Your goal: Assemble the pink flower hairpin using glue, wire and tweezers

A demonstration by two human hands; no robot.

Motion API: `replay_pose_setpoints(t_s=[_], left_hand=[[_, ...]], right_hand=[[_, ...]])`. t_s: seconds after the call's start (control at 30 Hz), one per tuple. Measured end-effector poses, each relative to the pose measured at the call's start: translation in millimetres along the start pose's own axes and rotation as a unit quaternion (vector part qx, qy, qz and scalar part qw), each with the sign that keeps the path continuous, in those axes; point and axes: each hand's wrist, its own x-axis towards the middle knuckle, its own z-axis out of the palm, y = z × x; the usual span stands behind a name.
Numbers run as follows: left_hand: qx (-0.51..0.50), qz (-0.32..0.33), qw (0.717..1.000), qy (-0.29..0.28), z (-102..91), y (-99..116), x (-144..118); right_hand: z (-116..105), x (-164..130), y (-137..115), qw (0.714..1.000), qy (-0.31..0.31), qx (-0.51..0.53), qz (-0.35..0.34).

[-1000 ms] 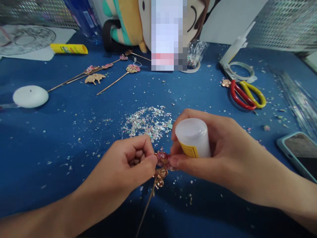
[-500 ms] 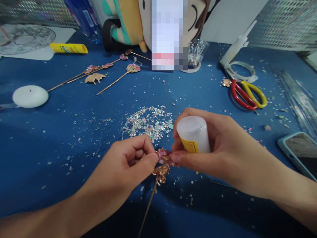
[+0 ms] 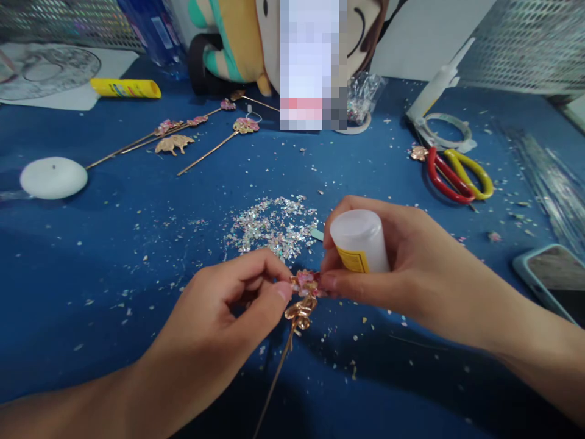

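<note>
Blue tabletop [image 3: 105, 305] here, sparkly flakes [image 3: 269, 228] all over it. Right in my grip is the gold hairpin [image 3: 299, 312]: its pink flower cluster [image 3: 305, 282] sits between my two sets of fingertips, stem [image 3: 275, 384] running back toward me. My left hand [image 3: 228, 305] has thumb and forefinger closed on the cluster's left edge. My right hand [image 3: 406, 262] is wrapped round a white bottle [image 3: 361, 231], thumb tip at the cluster's right edge; can't tell if it's pinching or just touching. The bottle's lower end is hidden too. I'd call this step fiddly handling of the flower end, and imo the next move wants a steady left pinch and the bottle kept clear of the petals. Flakes are thickest just beyond my fingertips, phone [image 3: 555, 283] well off to the right.
</note>
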Motion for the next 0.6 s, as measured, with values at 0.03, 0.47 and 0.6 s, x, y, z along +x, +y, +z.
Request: replay_pose_setpoints(t_s=[0.03,0.47,0.6], left_hand=[[0.003,-0.001,1.000,0.003,-0.3,-0.3,0.4],[-0.022,-0.008,1.000,0.002,-6.6,-1.8,1.8],[0.001,0.019,1.000,-0.004,-8.6,-6.9,3.3]], right_hand=[[-0.3,0.4,0.0,1.000,-0.001,0.000,0.001],[-0.6,-0.4,-1.1,1.000,-0.003,-0.007,-0.002],[-1.8,-2.0,-1.7,1.000,-0.003,-0.011,0.001]])
